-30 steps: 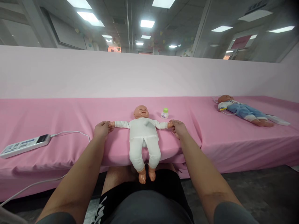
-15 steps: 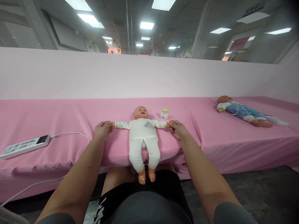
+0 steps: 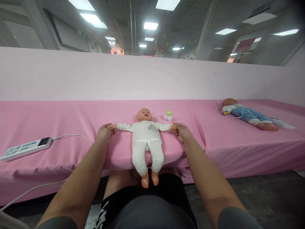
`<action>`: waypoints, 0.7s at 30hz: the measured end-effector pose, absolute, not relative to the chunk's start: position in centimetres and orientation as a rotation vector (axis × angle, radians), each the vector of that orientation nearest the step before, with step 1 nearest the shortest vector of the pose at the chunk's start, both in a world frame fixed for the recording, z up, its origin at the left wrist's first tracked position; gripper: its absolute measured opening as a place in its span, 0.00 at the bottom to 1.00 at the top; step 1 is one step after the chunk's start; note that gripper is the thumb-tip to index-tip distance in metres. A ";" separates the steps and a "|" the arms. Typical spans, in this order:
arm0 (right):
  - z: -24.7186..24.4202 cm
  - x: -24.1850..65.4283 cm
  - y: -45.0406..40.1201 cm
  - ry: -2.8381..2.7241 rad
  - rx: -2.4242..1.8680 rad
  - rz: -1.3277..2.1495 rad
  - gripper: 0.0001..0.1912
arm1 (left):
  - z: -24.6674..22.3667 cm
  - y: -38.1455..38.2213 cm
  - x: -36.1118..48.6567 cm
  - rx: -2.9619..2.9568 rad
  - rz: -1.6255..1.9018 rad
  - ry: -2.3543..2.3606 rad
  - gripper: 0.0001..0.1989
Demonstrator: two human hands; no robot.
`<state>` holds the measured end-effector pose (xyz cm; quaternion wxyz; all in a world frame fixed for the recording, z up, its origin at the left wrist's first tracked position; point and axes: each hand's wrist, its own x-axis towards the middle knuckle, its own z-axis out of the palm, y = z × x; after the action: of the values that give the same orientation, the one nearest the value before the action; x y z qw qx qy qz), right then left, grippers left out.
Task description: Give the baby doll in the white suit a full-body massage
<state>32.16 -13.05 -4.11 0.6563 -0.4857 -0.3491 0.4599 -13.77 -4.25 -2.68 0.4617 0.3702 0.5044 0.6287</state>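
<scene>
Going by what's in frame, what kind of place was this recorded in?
Possibly a childcare training room: a doll in white, another in blue trousers, and a long pink-covered surface below a window.

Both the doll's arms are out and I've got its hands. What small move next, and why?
I'd probably ease the left hand and right hand inward together, toward the chest of the white-clothed doll: each grips one of its hands, and its arms are stretched straight out sideways, apparently leaving little room to go wider.
</scene>
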 end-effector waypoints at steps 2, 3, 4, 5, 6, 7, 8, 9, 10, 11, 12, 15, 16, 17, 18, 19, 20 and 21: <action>-3.8 32.0 -13.3 -0.811 -1.072 1.095 0.09 | -2.6 -4.4 -13.7 0.910 1.554 1.235 0.16; -3.7 32.0 -13.4 -0.826 -1.048 1.125 0.10 | -2.6 -4.4 -13.7 0.909 1.554 1.236 0.16; -3.7 32.1 -13.5 -0.841 -1.021 1.153 0.11 | -2.6 -4.4 -13.7 0.910 1.550 1.235 0.15; -3.7 32.1 -13.6 -0.852 -0.998 1.173 0.13 | -2.7 -4.4 -13.7 0.914 1.546 1.233 0.14; -3.8 32.2 -13.6 -0.859 -0.980 1.184 0.15 | -2.7 -4.4 -13.7 0.921 1.544 1.230 0.13; -4.0 32.3 -13.6 -0.863 -0.969 1.188 0.16 | -2.7 -4.4 -13.7 0.931 1.546 1.226 0.12; -4.2 32.5 -13.5 -0.865 -0.966 1.183 0.17 | -2.8 -4.4 -13.8 0.940 1.550 1.226 0.11; -4.4 32.6 -13.4 -0.867 -0.968 1.172 0.18 | -2.8 -4.4 -13.8 0.948 1.557 1.227 0.10; -4.6 32.7 -13.2 -0.873 -0.974 1.156 0.19 | -2.8 -4.4 -13.8 0.955 1.565 1.231 0.10; -4.7 32.7 -13.1 -0.884 -0.984 1.140 0.20 | -2.8 -4.5 -13.8 0.959 1.571 1.237 0.09; -4.9 32.8 -13.0 -0.897 -0.996 1.126 0.21 | -2.8 -4.5 -13.8 0.964 1.574 1.242 0.08; -4.9 32.7 -12.9 -0.925 -1.050 1.091 0.22 | -2.9 -4.5 -13.8 0.984 1.567 1.258 0.08; -4.9 32.7 -12.9 -0.923 -1.063 1.079 0.22 | -3.0 -4.5 -13.9 0.990 1.563 1.260 0.08; -4.9 32.7 -12.9 -0.914 -1.071 1.065 0.22 | -3.1 -4.4 -13.9 0.993 1.562 1.257 0.08; -4.9 32.6 -12.9 -0.903 -1.075 1.051 0.22 | -3.2 -4.2 -14.0 0.993 1.566 1.252 0.08; -4.8 32.6 -12.9 -0.892 -1.077 1.040 0.21 | -3.3 -4.1 -14.0 0.987 1.572 1.249 0.07; -4.8 32.6 -13.0 -0.880 -1.079 1.031 0.20 | -3.4 -3.9 -14.1 0.977 1.577 1.251 0.07; -4.7 32.6 -13.0 -0.866 -1.080 1.025 0.19 | -3.5 -3.8 -14.1 0.965 1.581 1.257 0.06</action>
<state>32.56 -12.97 -4.75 0.6517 -0.4755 -0.3814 0.4514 -14.10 -3.80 -3.45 0.4364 0.3878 0.5053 0.6354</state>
